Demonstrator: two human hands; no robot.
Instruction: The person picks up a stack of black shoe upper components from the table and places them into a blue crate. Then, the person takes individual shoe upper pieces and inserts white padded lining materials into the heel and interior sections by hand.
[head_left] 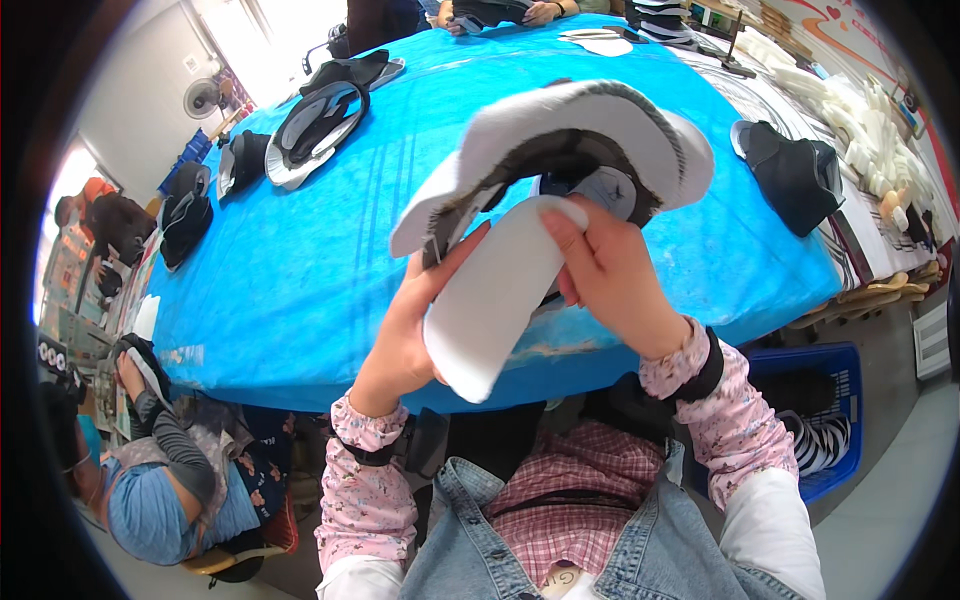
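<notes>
In front of me, above the near edge of the table, both my hands hold a smooth white, insole-shaped piece (495, 305) with rounded ends. My left hand (400, 335) grips its left edge, its fingers partly hidden behind it. My right hand (610, 270) pinches the upper end, thumb on top. Just beyond the white piece is a curved, shoe-upper-like piece (590, 120) with a broad white edge, dark stitching and a black inside. It surrounds the upper end of the white piece; the fingers that may support it are hidden.
A blue-covered table (420, 130) spreads ahead. Black-and-white pieces (315, 135) lie at its left, and a black one (795, 175) at its right. A person (180, 470) works at lower left; another person's hands (540, 13) show at the far edge. A blue crate (850, 400) stands below right.
</notes>
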